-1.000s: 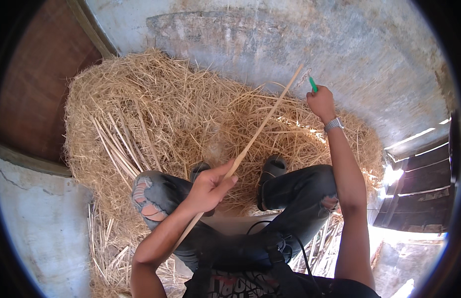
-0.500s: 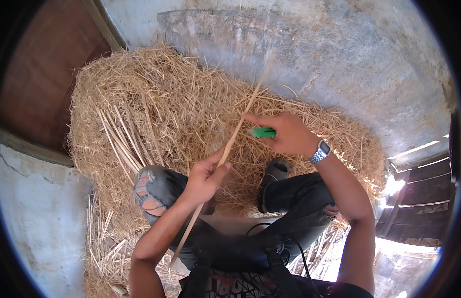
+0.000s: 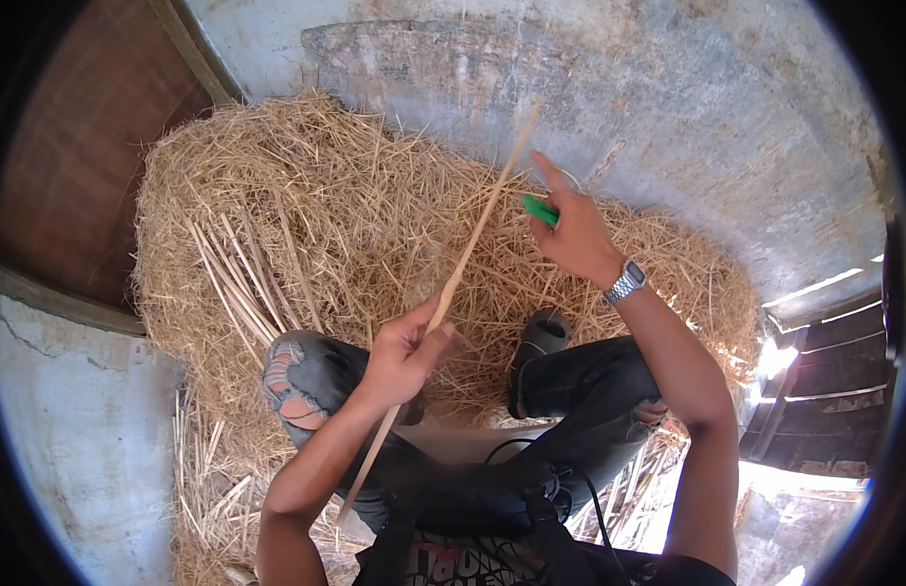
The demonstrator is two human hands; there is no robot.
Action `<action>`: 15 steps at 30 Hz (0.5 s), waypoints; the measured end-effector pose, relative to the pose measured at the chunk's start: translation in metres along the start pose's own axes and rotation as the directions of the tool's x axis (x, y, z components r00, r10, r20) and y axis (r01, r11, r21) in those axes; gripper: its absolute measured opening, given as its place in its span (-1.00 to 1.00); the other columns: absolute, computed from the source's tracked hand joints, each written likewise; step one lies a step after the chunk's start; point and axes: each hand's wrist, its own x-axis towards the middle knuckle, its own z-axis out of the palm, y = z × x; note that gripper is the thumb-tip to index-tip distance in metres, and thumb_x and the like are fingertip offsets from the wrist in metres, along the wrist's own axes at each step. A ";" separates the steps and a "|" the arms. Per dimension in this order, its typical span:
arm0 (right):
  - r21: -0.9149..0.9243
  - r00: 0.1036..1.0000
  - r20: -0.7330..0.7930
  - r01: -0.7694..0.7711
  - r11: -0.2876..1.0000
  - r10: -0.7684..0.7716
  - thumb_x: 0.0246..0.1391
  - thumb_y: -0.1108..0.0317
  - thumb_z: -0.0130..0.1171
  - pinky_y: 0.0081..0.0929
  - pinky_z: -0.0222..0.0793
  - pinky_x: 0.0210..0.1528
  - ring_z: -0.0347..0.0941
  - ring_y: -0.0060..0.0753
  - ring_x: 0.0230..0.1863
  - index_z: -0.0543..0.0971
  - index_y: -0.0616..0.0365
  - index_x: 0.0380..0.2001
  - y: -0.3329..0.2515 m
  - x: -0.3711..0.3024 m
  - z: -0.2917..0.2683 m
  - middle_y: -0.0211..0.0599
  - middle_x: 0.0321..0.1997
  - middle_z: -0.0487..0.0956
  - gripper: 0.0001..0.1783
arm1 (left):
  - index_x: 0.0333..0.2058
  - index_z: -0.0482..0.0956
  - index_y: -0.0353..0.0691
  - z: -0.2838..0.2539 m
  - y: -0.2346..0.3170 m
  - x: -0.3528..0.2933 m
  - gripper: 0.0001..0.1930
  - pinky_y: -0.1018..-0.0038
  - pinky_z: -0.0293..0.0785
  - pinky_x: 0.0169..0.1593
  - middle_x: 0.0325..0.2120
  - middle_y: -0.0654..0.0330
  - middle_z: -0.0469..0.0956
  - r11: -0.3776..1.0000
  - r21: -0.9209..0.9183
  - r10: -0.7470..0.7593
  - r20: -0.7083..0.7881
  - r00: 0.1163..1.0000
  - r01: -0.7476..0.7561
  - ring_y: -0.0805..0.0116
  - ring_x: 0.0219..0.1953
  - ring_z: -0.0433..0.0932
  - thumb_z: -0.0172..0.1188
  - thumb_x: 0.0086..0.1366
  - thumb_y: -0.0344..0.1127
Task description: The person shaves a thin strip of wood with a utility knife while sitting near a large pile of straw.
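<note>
My left hand is closed around a long, thin bamboo strip, its thumb pressed along it. The strip slants from beside my left thigh up toward the wall at the far right, its upper end free. To the right of the strip, apart from it, my right hand grips what looks like a green-handled knife. Its index finger stretches out past the handle toward the wall. No blade can be made out clearly.
A heap of dry straw or shavings spreads before me against the concrete wall. Several strips lie on it by my left knee. A brown panel stands at the left, dark slats at the right. My sandalled foot rests on the heap.
My right hand has moved up and away from the strip, toward the wall, with the green-handled knife still in it. My left hand and the strip have barely moved.
</note>
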 end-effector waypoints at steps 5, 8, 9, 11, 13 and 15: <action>-0.174 0.993 0.068 0.105 0.979 -0.094 0.07 0.38 0.26 -0.15 0.37 -0.45 0.49 0.01 -0.57 0.57 0.18 -0.26 0.002 -0.001 0.010 -0.09 -0.59 0.54 -0.83 | 0.41 0.27 -0.27 -0.001 -0.001 0.002 -0.46 0.65 0.14 -0.60 -0.69 0.50 0.29 1.000 0.023 -0.002 -0.056 0.998 0.003 0.72 -0.71 0.21 0.09 0.50 -0.45; -0.203 0.964 0.223 0.189 0.961 -0.143 0.06 0.36 0.26 -0.06 0.42 -0.39 0.52 0.07 -0.51 0.57 0.20 -0.35 -0.008 -0.012 0.027 -0.05 -0.58 0.54 -0.85 | 0.41 0.26 -0.28 0.001 0.002 0.002 -0.46 0.65 0.13 -0.60 -0.69 0.49 0.28 1.000 0.002 -0.007 -0.034 0.999 0.007 0.71 -0.72 0.20 0.08 0.51 -0.45; -0.212 0.957 0.242 0.211 0.954 -0.158 0.06 0.35 0.25 -0.04 0.44 -0.37 0.54 0.07 -0.49 0.57 0.21 -0.35 -0.008 -0.014 0.037 -0.04 -0.57 0.55 -0.85 | 0.41 0.26 -0.28 0.002 0.004 0.002 -0.46 0.65 0.13 -0.60 -0.70 0.49 0.28 1.000 0.000 -0.011 -0.023 1.000 0.011 0.71 -0.72 0.20 0.08 0.51 -0.45; -0.247 0.958 0.268 0.173 0.953 -0.105 0.06 0.34 0.24 -0.01 0.48 -0.34 0.56 0.07 -0.45 0.59 0.21 -0.35 -0.014 -0.013 0.044 -0.03 -0.55 0.56 -0.84 | 0.43 0.25 -0.26 0.000 0.002 0.000 -0.45 0.66 0.12 -0.58 -0.66 0.53 0.31 0.999 -0.019 -0.026 -0.009 1.000 0.025 0.76 -0.67 0.19 0.08 0.51 -0.45; -0.305 0.961 0.275 0.049 0.951 0.039 0.06 0.34 0.22 0.00 0.50 -0.31 0.57 0.08 -0.42 0.60 0.21 -0.34 -0.021 -0.010 0.044 -0.03 -0.52 0.58 -0.84 | 0.43 0.24 -0.24 -0.003 0.001 -0.002 -0.44 0.66 0.11 -0.57 -0.64 0.55 0.32 0.999 -0.028 -0.034 0.002 0.999 0.034 0.78 -0.65 0.19 0.09 0.51 -0.44; -0.325 0.989 0.147 0.024 0.945 0.025 0.06 0.35 0.21 0.02 0.51 -0.28 0.57 0.09 -0.40 0.61 0.21 -0.34 -0.002 0.000 0.044 -0.03 -0.49 0.60 -0.84 | 0.44 0.24 -0.23 -0.004 0.001 -0.003 -0.44 0.66 0.11 -0.58 -0.65 0.55 0.32 0.999 -0.026 -0.036 0.009 0.999 0.037 0.78 -0.66 0.18 0.08 0.52 -0.44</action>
